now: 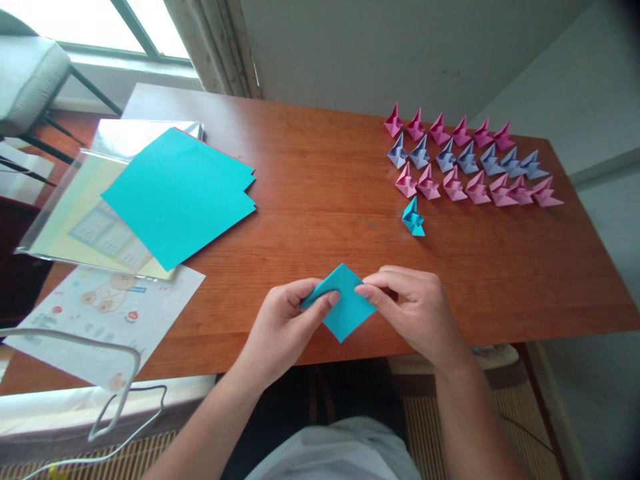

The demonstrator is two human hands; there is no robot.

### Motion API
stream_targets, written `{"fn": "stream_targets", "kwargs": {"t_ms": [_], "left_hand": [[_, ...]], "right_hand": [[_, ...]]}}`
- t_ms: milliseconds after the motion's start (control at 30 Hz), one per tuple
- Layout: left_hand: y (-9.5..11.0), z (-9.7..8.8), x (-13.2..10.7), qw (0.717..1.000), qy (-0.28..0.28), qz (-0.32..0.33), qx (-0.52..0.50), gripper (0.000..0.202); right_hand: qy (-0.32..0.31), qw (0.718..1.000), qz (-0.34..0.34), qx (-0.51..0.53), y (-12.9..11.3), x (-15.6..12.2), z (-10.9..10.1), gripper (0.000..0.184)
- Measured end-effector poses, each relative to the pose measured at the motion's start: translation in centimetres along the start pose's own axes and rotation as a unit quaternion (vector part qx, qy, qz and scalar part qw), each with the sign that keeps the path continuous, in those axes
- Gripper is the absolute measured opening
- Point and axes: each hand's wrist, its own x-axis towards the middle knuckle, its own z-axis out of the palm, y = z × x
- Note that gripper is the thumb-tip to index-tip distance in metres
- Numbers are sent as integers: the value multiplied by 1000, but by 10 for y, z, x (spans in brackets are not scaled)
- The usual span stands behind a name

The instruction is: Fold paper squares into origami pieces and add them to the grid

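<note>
A small turquoise folded paper square (pixel 345 313) is held between my hands above the near edge of the table, one corner pointing toward me. My left hand (pixel 293 323) pinches its left corner, thumb on top and fingers beneath. At the right corner, my right hand (pixel 415 310) grips the paper between thumb and forefinger. A finished-looking turquoise origami piece (pixel 413 217) stands on the table beyond my right hand. Behind it are rows of similar origami in light pink (pixel 453 185), pale purple (pixel 467 157) and deep pink (pixel 439 130).
Large turquoise paper sheets (pixel 180 200) lie at the left on a clear plastic folder (pixel 55 220). A printed sheet with a cartoon bear (pixel 165 313) is nearer me. A white bent tube (pixel 135 363) crosses the left corner of the wooden table (pixel 310 187). A chair (pixel 35 80) stands far left.
</note>
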Motion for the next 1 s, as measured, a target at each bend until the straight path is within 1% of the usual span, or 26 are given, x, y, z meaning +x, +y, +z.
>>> {"fn": "stream_targets", "kwargs": {"t_ms": [100,233,333,433,533,667,767,900,1000], "left_hand": [[0,-2,0,1000,-8,-5,4,31],[-1,-1,-1,999,-22,-4,23,33],[-3,2,-1,999,-26,-1,35,34],[-2,4,0,999,-37,-2,38,34],[-2,4,-1,999,-42,0,3,31],[-2,1,-2,999,-12,17,-33,26],[-3,0,-2,999,8,24,-31,25],[-3,1,-2,999,15,29,-18,26],[-2,4,-1,998,46,24,-43,24]], "right_hand": [[-2,1000,18,12,0,2,-1,23],[-2,999,25,28,-2,8,1,14],[3,998,33,55,-5,13,8,11],[18,995,58,83,-7,14,13,14],[28,992,77,100,-5,12,14,18],[44,987,100,122,1,8,11,18],[51,983,117,130,3,7,10,17],[42,981,130,140,4,7,11,19],[45,981,130,140,3,6,12,20]]}}
